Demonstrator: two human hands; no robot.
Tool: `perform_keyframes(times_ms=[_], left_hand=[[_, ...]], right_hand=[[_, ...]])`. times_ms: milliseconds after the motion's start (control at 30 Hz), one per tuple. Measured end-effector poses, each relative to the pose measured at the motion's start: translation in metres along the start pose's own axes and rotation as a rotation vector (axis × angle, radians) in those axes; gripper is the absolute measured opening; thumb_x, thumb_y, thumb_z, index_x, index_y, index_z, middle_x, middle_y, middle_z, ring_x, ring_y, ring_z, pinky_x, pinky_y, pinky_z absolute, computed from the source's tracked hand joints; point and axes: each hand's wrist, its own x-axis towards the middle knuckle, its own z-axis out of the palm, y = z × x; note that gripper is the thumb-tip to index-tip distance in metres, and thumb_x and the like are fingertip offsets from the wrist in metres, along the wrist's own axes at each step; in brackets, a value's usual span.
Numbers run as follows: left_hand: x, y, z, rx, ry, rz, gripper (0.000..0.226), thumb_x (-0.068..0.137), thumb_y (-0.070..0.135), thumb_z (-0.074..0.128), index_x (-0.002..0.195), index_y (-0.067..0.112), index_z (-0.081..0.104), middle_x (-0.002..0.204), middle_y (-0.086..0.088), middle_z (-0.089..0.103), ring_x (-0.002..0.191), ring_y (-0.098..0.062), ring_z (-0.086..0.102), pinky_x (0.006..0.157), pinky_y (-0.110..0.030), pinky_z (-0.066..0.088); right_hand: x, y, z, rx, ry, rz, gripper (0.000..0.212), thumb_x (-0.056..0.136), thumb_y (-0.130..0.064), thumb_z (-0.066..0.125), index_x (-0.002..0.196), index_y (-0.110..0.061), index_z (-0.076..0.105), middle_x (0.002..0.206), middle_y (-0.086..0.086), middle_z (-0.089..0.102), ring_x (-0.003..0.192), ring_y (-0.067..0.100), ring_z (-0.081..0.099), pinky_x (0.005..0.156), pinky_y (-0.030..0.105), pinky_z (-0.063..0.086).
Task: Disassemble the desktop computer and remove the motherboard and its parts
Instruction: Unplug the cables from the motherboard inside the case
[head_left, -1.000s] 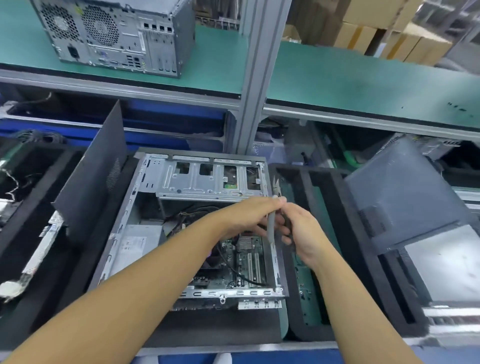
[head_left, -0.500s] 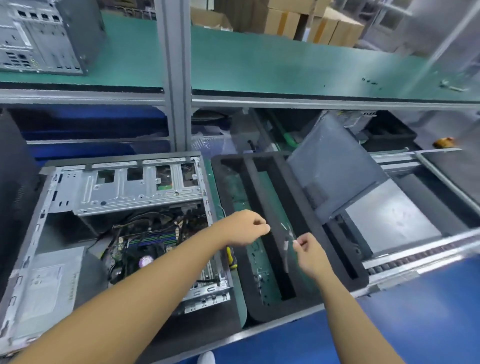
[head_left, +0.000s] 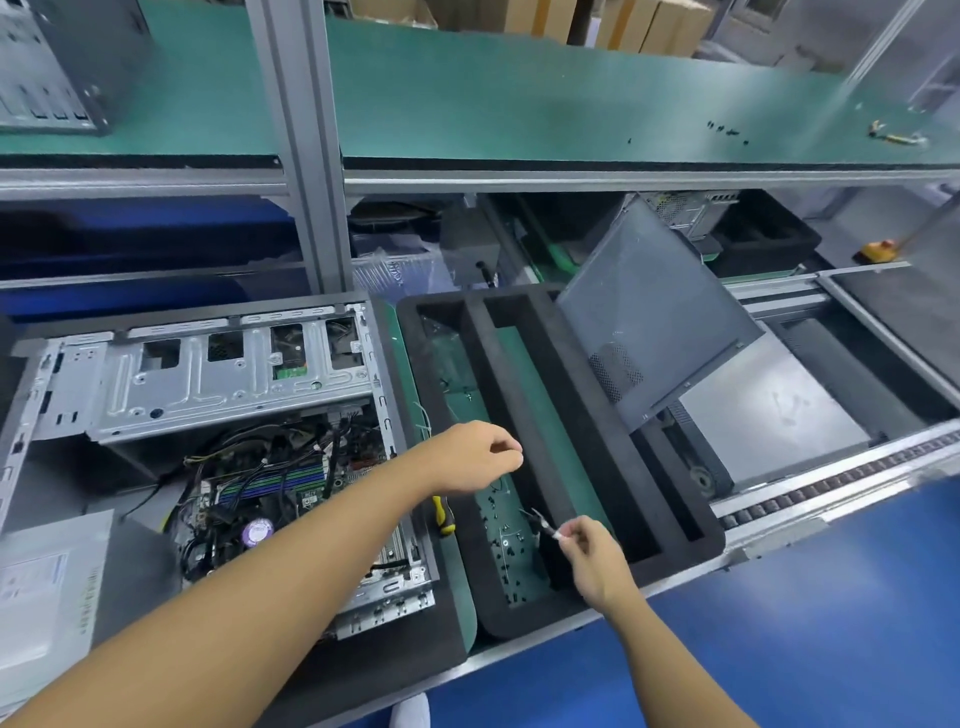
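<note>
Right hand (head_left: 597, 566) pinches small part (head_left: 545, 527) over foam tray (head_left: 501, 384); left hand (head_left: 472, 457) curled, contents unclear. Lower part into near compartment before letting go.

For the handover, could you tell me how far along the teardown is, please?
Done: case is open, screws lie in the tray. In hand: right hand pinches a small part over the tray. Left: motherboard and cables still sit inside.

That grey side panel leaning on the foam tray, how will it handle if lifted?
The side panel looks like thin sheet metal: probably stiff, light for its size. Propped tilted on the foam tray, it could slide if nudged.
</note>
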Motion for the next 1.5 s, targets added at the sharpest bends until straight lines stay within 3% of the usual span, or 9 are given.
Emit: perform_keyframes(times_ms=[200, 367, 567, 767, 867, 967, 1100, 1233, 1500], left_hand=[[0.0, -0.007, 0.0, 0.004, -0.014, -0.031, 0.027, 0.095, 0.042, 0.049, 0.115, 0.032, 0.066, 0.075, 0.02, 0.059, 0.047, 0.01, 0.051, 0.056, -0.022, 0.039], [-0.007, -0.008, -0.007, -0.004, 0.021, -0.031, 0.026, 0.094, 0.041, 0.049, 0.112, 0.032, 0.066, 0.101, 0.009, 0.07, 0.089, -0.016, 0.069, 0.08, -0.034, 0.056], [-0.02, -0.015, -0.022, -0.001, 0.106, 0.026, 0.024, 0.097, 0.037, 0.048, 0.112, 0.032, 0.065, 0.103, 0.014, 0.066, 0.073, 0.003, 0.063, 0.069, -0.024, 0.051], [-0.038, -0.024, -0.036, -0.032, 0.224, 0.075, 0.024, 0.098, 0.03, 0.046, 0.112, 0.031, 0.066, 0.1, 0.008, 0.068, 0.08, -0.01, 0.065, 0.075, -0.028, 0.055], [-0.045, -0.028, -0.045, -0.045, 0.332, 0.114, 0.024, 0.098, 0.026, 0.045, 0.106, 0.031, 0.067, 0.09, 0.01, 0.067, 0.055, -0.001, 0.052, 0.051, -0.012, 0.041], [-0.059, -0.039, -0.058, -0.143, 0.414, 0.115, 0.024, 0.099, 0.021, 0.046, 0.095, 0.028, 0.068, 0.07, 0.015, 0.063, 0.043, 0.001, 0.044, 0.042, -0.009, 0.032], [-0.079, -0.067, -0.082, -0.136, 0.469, 0.02, 0.026, 0.096, 0.016, 0.048, 0.084, 0.031, 0.065, 0.075, 0.019, 0.067, 0.045, 0.001, 0.047, 0.048, -0.015, 0.039], [-0.097, -0.104, -0.104, 0.006, 0.408, -0.163, 0.031, 0.09, 0.005, 0.049, 0.078, 0.029, 0.064, 0.086, 0.012, 0.069, 0.075, -0.005, 0.063, 0.07, -0.028, 0.05], [-0.136, -0.152, -0.12, 0.329, 0.201, -0.427, 0.03, 0.092, 0.004, 0.048, 0.1, 0.023, 0.069, 0.115, -0.002, 0.066, 0.099, -0.022, 0.063, 0.087, -0.037, 0.053]], right_hand=[[0.004, -0.01, 0.023, -0.461, 0.073, -0.02, 0.015, 0.1, -0.03, 0.048, 0.103, -0.018, 0.057, 0.105, 0.0, 0.053, 0.098, 0.019, 0.052, 0.075, 0.033, 0.048], [0.003, -0.024, 0.036, -0.649, 0.091, 0.019, 0.011, 0.097, -0.019, 0.047, 0.105, -0.019, 0.038, 0.106, 0.0, 0.051, 0.094, 0.02, 0.058, 0.06, 0.029, 0.039], [0.007, -0.032, 0.042, -0.704, 0.094, 0.015, 0.018, 0.095, -0.012, 0.046, 0.112, -0.019, 0.041, 0.107, 0.001, 0.056, 0.092, 0.02, 0.06, 0.059, 0.029, 0.04], [0.002, -0.044, 0.049, -0.885, 0.258, 0.034, 0.027, 0.089, -0.041, 0.057, 0.105, -0.023, 0.043, 0.109, 0.001, 0.045, 0.096, 0.019, 0.051, 0.069, 0.027, 0.045], [0.001, -0.067, 0.049, -0.732, 0.369, -0.049, 0.022, 0.085, -0.027, 0.062, 0.101, -0.015, 0.051, 0.102, 0.007, 0.051, 0.091, 0.026, 0.052, 0.067, 0.033, 0.043], [0.005, -0.111, 0.041, -0.211, 0.401, -0.181, 0.013, 0.091, -0.014, 0.053, 0.103, -0.016, 0.058, 0.101, 0.005, 0.058, 0.09, 0.025, 0.053, 0.069, 0.035, 0.043], [-0.011, -0.191, 0.031, 0.254, 0.206, -0.449, 0.02, 0.096, -0.016, 0.046, 0.089, -0.034, 0.05, 0.064, -0.011, 0.055, 0.053, 0.005, 0.044, 0.049, 0.017, 0.037], [-0.032, -0.246, 0.041, 0.068, 0.0, -0.713, 0.018, 0.095, -0.012, 0.05, 0.09, -0.026, 0.061, 0.057, -0.006, 0.053, 0.048, 0.007, 0.042, 0.048, 0.017, 0.035], [-0.049, -0.273, 0.108, -0.648, -0.575, -0.472, 0.041, 0.092, -0.041, 0.055, 0.121, -0.011, 0.055, 0.115, 0.009, 0.063, 0.102, 0.028, 0.06, 0.09, 0.041, 0.051]])
